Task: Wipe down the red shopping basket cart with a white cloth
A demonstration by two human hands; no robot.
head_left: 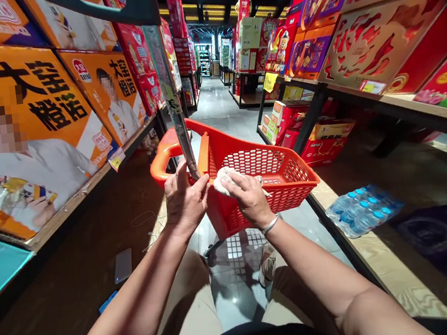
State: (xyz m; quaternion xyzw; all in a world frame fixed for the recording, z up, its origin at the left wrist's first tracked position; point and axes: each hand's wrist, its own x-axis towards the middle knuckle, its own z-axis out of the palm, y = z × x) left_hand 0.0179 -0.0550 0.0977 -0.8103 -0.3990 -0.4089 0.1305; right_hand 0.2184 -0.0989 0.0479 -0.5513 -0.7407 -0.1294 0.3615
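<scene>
The right hand [248,194] clamps a white cloth [225,181] on the red basket [220,216]; the left hand [185,201] pinches its corner (glossy aisle floor [223,116] beyond).

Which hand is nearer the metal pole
Left. The left hand is beside the metal pole low down; the right hand, holding a white cloth, is farther right.
</scene>
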